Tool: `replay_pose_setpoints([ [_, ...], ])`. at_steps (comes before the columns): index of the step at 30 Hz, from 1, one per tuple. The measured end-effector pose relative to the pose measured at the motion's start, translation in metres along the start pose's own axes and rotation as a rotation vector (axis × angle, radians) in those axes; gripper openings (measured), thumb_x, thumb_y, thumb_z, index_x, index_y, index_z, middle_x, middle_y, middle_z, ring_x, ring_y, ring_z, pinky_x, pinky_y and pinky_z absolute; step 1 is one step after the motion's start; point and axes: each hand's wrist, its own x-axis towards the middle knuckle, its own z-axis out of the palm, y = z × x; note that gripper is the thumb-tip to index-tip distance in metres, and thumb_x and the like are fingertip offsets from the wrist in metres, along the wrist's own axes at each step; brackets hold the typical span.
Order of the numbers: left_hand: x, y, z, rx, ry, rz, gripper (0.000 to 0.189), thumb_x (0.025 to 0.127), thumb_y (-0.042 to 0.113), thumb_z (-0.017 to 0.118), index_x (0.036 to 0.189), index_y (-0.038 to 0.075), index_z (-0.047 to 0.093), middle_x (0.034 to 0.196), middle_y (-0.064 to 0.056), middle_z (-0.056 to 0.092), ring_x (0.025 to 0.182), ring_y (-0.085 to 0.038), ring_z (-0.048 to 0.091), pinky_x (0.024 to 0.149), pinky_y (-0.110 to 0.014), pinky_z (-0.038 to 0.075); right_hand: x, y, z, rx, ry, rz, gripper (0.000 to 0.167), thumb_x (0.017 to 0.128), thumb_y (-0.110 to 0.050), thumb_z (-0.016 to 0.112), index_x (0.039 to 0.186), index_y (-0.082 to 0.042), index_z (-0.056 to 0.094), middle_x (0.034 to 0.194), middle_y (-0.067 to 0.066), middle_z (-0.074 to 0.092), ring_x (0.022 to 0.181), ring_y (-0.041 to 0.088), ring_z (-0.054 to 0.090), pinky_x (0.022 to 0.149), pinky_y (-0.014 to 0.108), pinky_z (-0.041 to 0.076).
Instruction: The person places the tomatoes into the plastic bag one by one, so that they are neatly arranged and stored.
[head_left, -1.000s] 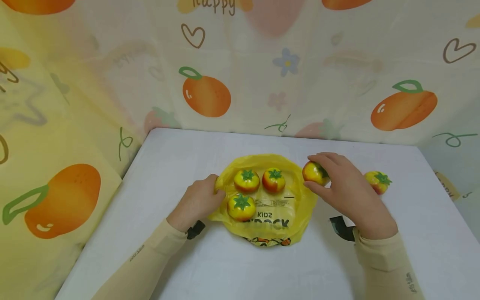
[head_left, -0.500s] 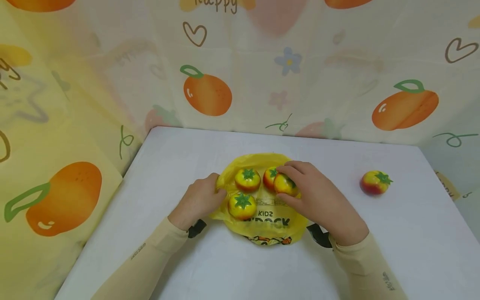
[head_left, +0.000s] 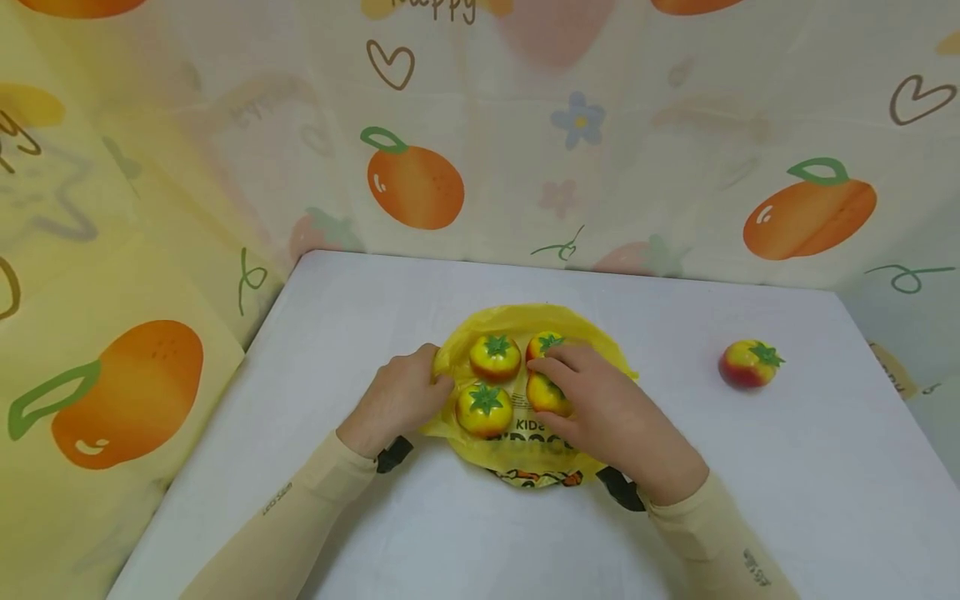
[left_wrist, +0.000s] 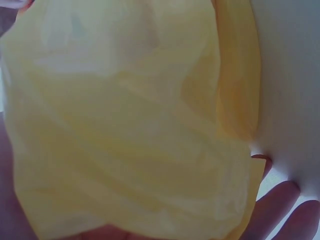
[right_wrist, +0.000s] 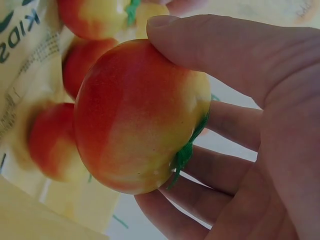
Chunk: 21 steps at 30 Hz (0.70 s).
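Observation:
A yellow plastic bag (head_left: 480,460) lies spread on the table, its rim standing up around several red-and-yellow toy tomatoes with green leafy tops. My left hand (head_left: 397,396) grips the bag's left rim; in the left wrist view the yellow film (left_wrist: 125,150) covers most of that hand. My right hand (head_left: 607,408) holds a toy tomato (right_wrist: 135,120) between thumb and fingers, over the right half of the bag. Beside it in the bag sit a far-right tomato (head_left: 542,343), a far-left one (head_left: 495,358) and a near-left one (head_left: 484,410).
Another toy tomato (head_left: 750,364) rests on the white table (head_left: 810,467) to the right of the bag. A fruit-printed cloth (head_left: 495,208) hangs behind the table, and a similar one (head_left: 150,275) hangs on the left.
My right hand has carried the toy tomato leftward from beside the bag to over its inside, then a little nearer me. The left hand stays on the rim.

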Motion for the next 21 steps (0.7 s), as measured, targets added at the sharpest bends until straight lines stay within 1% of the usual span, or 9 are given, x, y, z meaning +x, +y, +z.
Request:
replay_pose_setpoints([
  [4, -0.001, 0.000, 0.000, 0.003, 0.001, -0.001, 0.031, 0.103, 0.023, 0.054, 0.125, 0.002, 0.060, 0.084, -0.009, 0.062, 0.065, -0.021, 0.056, 0.058, -0.030, 0.044, -0.001, -0.003, 0.005, -0.007, -0.057, 0.030, 0.061, 0.093, -0.037, 0.086, 0.146, -0.014, 0.065, 0.147, 0.008, 0.061, 0.136, 0.028, 0.058, 0.114, 0.047, 0.054],
  [7, -0.001, 0.001, 0.000, 0.005, -0.001, -0.002, 0.031, 0.103, 0.023, 0.054, 0.125, 0.002, 0.060, 0.084, -0.009, 0.062, 0.066, -0.021, 0.056, 0.058, -0.030, 0.044, -0.001, -0.004, 0.009, -0.006, -0.080, 0.024, 0.062, 0.093, -0.036, 0.086, 0.147, -0.013, 0.064, 0.147, 0.009, 0.061, 0.138, 0.029, 0.058, 0.115, 0.048, 0.053],
  [12, -0.002, 0.002, -0.001, 0.004, -0.004, -0.002, 0.033, 0.103, 0.023, 0.054, 0.127, 0.001, 0.060, 0.084, -0.009, 0.063, 0.066, -0.021, 0.057, 0.058, -0.030, 0.044, -0.001, -0.004, 0.017, 0.002, -0.065, -0.035, 0.061, 0.092, -0.034, 0.087, 0.145, -0.010, 0.065, 0.142, 0.009, 0.063, 0.131, 0.028, 0.061, 0.113, 0.046, 0.054],
  [15, -0.002, 0.002, -0.001, 0.007, -0.005, 0.000, 0.033, 0.104, 0.023, 0.054, 0.128, 0.001, 0.060, 0.084, -0.009, 0.063, 0.065, -0.021, 0.056, 0.057, -0.030, 0.044, -0.001, -0.004, 0.020, 0.008, -0.061, -0.056, 0.060, 0.092, -0.033, 0.087, 0.143, -0.010, 0.065, 0.138, 0.009, 0.064, 0.128, 0.027, 0.062, 0.111, 0.045, 0.055],
  [21, -0.001, 0.003, -0.001, 0.017, -0.004, -0.002, 0.034, 0.104, 0.024, 0.054, 0.129, 0.001, 0.059, 0.084, -0.009, 0.063, 0.065, -0.021, 0.056, 0.057, -0.030, 0.044, 0.001, -0.005, 0.026, 0.016, -0.118, -0.038, 0.055, 0.092, -0.031, 0.087, 0.139, -0.011, 0.067, 0.138, 0.008, 0.065, 0.124, 0.026, 0.063, 0.110, 0.045, 0.055],
])
